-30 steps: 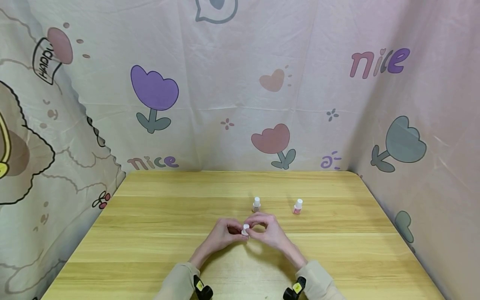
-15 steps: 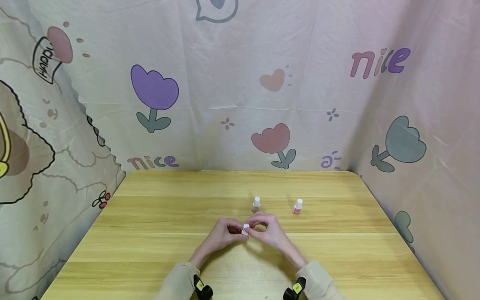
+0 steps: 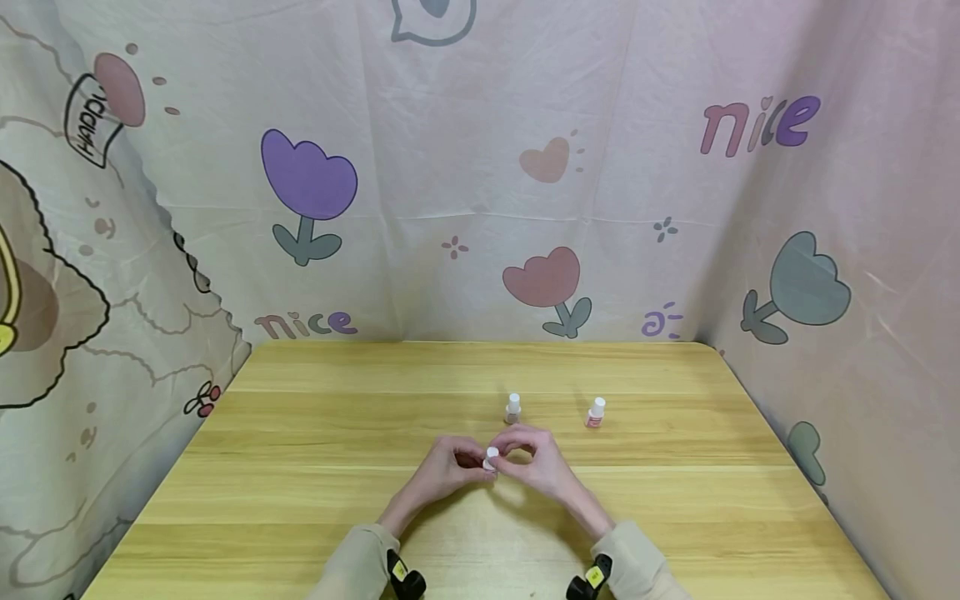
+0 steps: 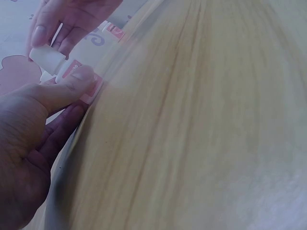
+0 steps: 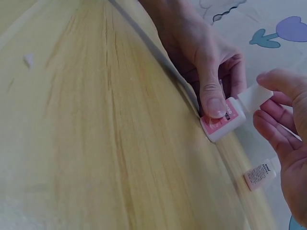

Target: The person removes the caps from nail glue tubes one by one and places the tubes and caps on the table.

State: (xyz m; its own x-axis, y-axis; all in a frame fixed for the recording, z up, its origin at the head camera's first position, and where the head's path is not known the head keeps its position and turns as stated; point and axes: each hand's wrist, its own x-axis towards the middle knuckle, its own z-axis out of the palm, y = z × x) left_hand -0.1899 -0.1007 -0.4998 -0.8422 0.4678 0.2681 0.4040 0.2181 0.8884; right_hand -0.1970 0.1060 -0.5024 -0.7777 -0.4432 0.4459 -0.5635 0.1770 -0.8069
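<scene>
A small white plastic bottle [image 5: 224, 123] with a pink label stands upright on the wooden table in front of the person. My left hand [image 3: 445, 471] grips its body, the thumb lying across the label in the right wrist view. From the other side my right hand [image 3: 542, 462] pinches the white cap [image 5: 255, 97] between thumb and fingers. The cap sits on the bottle's neck. In the left wrist view, both hands meet at the bottle, and the left thumb covers part of its label.
Two similar bottles stand farther back: one bottle [image 3: 513, 408] just beyond the right hand, another bottle [image 3: 596, 412] to its right. A white scrap [image 5: 29, 60] lies on the table [image 3: 360, 417]. A printed curtain [image 3: 450, 167] hangs behind and along both sides.
</scene>
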